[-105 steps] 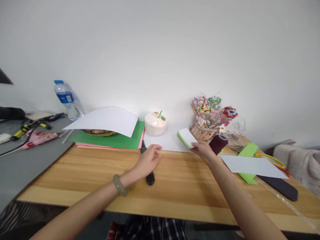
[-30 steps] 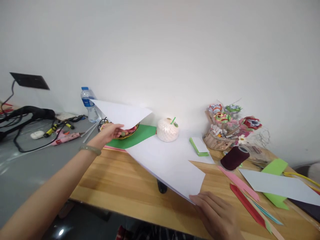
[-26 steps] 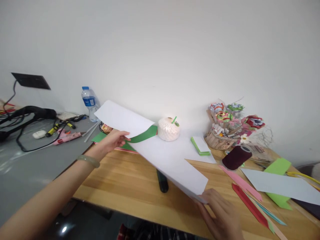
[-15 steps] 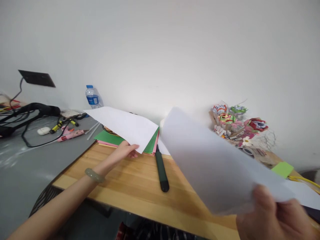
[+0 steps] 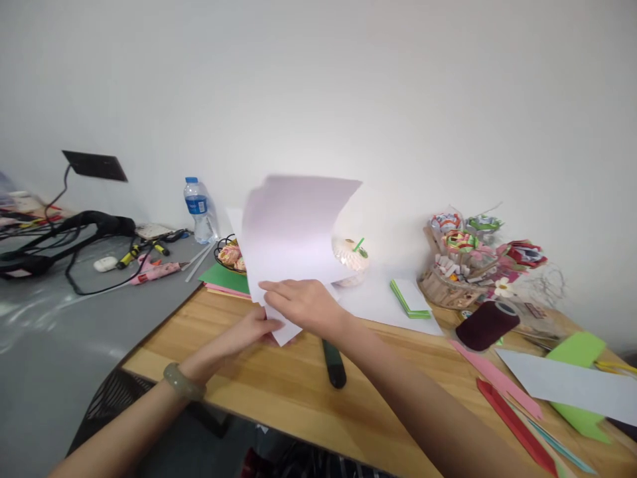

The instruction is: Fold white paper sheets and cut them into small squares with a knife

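A wooden table (image 5: pixel 298 398) spreads beneath both hands, with a grey surface (image 5: pixel 124 318) to the left of the grip. Rising from the grip is the curled white sheet (image 5: pixel 293 226), its top bending over and its near edge under the fingers of the right hand (image 5: pixel 308 305); those fingers lie close together, but the thumb is hidden, so I cannot tell whether they pinch it. Just below, the left hand (image 5: pixel 259 325) pinches a corner of the lower white sheet (image 5: pixel 284 333) between thumb and fingers. Beyond the grip to the left, a green sheet (image 5: pixel 226 277) tops a coloured paper stack, near a water bottle (image 5: pixel 196 207). Well to the right of the grip stands a basket of paper flowers (image 5: pixel 455 292), and nearer the table's right end a long white strip (image 5: pixel 567 385) crosses light green paper (image 5: pixel 580 348). Behind the right hand sits a white textured ornament (image 5: pixel 353 262); farther right are a dark red spool (image 5: pixel 485 326) and a small green-edged pad (image 5: pixel 412 300), while a dark-handled tool (image 5: pixel 334 365) lies partly hidden under the right forearm
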